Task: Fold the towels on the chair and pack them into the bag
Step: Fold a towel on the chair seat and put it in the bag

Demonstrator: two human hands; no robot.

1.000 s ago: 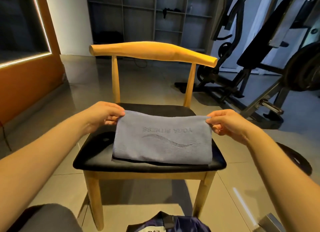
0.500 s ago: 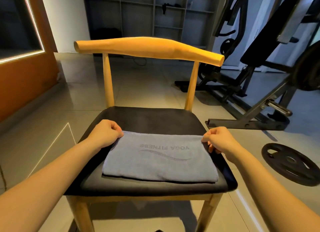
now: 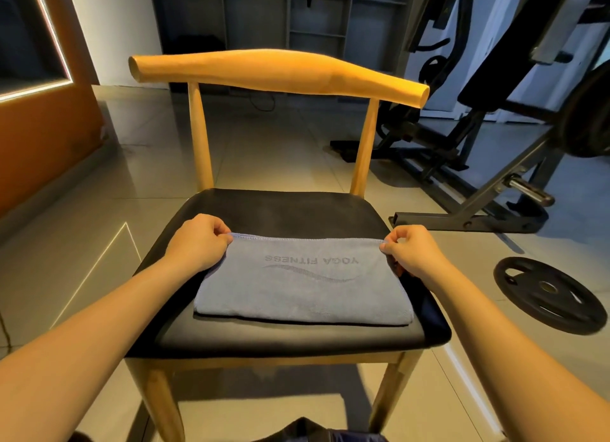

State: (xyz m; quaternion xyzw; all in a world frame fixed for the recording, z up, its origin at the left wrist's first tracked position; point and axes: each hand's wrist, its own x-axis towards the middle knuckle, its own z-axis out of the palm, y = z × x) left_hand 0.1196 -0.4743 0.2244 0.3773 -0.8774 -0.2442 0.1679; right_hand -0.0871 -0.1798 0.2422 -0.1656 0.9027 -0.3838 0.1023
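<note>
A grey towel printed with "YOGA FITNESS" lies folded flat on the black seat of a wooden chair. My left hand pinches the towel's far left corner. My right hand pinches its far right corner. The towel's folded edge faces me near the seat's front. A sliver of a dark blue bag shows at the bottom edge, below the chair.
The chair's wooden backrest stands behind the seat. A weight plate lies on the tiled floor to the right, beside a weight bench frame. Shelving lines the back wall. An orange wall panel is at the left.
The towel's far edge has come down onto the seat and now lies flat. Both hands keep their pinch on the corners. The view has moved closer to the chair.
</note>
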